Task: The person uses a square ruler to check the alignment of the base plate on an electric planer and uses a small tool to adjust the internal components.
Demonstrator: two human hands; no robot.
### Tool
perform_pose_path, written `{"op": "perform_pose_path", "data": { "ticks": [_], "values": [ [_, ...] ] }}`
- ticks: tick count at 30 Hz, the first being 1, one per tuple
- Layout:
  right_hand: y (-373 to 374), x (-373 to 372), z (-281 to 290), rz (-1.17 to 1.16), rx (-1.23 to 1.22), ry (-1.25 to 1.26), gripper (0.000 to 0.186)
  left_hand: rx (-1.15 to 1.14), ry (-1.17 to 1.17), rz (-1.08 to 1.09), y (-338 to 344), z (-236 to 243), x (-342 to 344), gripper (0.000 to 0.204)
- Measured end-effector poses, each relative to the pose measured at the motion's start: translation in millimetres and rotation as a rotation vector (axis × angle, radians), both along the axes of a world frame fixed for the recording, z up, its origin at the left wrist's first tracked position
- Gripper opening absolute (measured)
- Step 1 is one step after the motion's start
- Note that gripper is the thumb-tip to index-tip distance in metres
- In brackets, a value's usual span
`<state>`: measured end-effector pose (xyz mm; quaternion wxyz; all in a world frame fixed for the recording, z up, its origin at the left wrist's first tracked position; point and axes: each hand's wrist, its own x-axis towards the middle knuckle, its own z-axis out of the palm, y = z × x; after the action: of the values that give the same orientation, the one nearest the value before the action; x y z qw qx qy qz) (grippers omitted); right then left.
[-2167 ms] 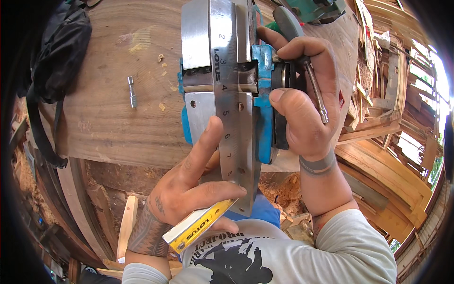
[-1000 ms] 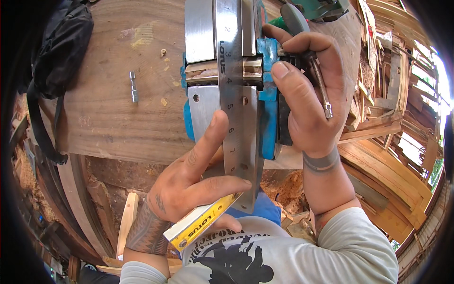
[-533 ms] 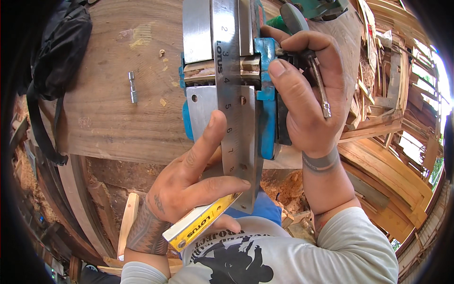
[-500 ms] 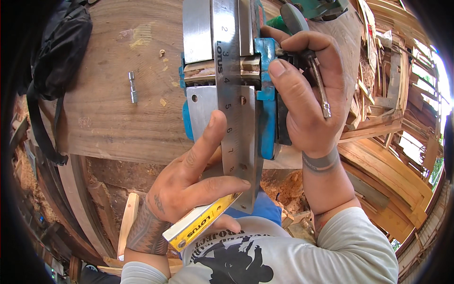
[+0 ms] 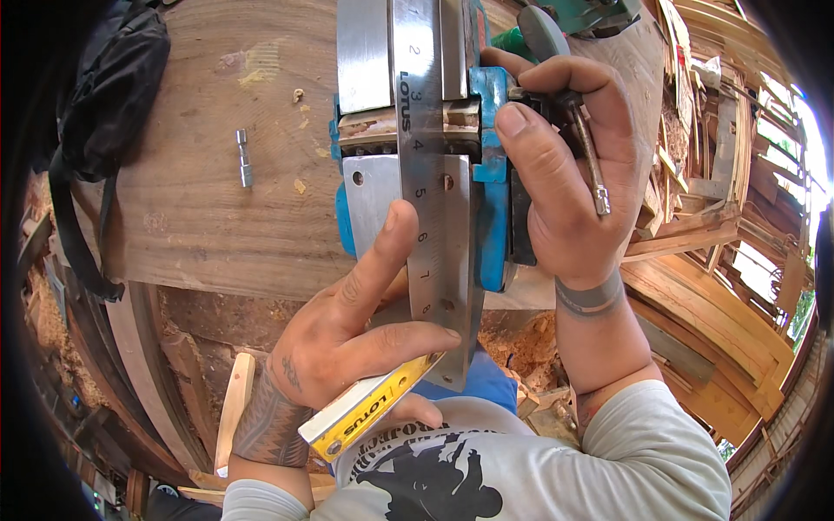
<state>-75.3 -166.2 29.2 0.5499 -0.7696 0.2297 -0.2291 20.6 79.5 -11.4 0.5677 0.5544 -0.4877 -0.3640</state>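
A blue electric planer (image 5: 491,230) lies upturned, its metal sole (image 5: 369,213) facing me and the cutter drum (image 5: 365,130) exposed. The steel blade (image 5: 414,174) of a square runs lengthwise across sole and drum. My left hand (image 5: 334,343) is closed around the square near its yellow handle (image 5: 369,406), index finger stretched along the blade. My right hand (image 5: 578,182) is curled round the planer's right side, thumb near the drum, also holding a metal-shafted tool (image 5: 592,169) with a grey handle. A small steel socket piece (image 5: 244,156) lies on the board to the left.
A black bag with straps (image 5: 109,95) rests on the plywood worktop (image 5: 191,243), top left. A green tool (image 5: 591,17) sits behind the planer. Stacked timber and offcuts (image 5: 695,304) fill the right side; planks (image 5: 148,365) and wood shavings lie below the worktop edge.
Since the earliest frame, the drum has turned, showing a different face. My right thumb has moved upward beside it. Planer, square and both hands have shifted slightly; the last half second shows little change.
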Motion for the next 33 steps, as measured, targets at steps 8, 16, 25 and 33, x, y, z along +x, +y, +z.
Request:
{"op": "perform_pose_path", "data": {
  "ticks": [8, 16, 25, 33],
  "values": [
    [-0.9, -0.7, -2.6, -0.002, -0.031, 0.024, 0.029, 0.015, 0.004, 0.004, 0.4, -1.3, -0.2, 0.063],
    [-1.4, 0.1, -0.9, -0.003, -0.033, 0.031, 0.028, 0.029, 0.008, 0.002, -1.1, 2.8, 0.9, 0.063],
    [-2.2, 0.6, -0.7, -0.001, -0.055, 0.038, 0.028, -0.014, -0.001, 0.008, -3.7, -0.6, 1.9, 0.066],
    [-2.3, 0.7, -1.2, -0.008, -0.049, 0.049, 0.027, -0.007, -0.010, 0.011, -3.4, 0.1, 2.7, 0.065]
  ]
}}
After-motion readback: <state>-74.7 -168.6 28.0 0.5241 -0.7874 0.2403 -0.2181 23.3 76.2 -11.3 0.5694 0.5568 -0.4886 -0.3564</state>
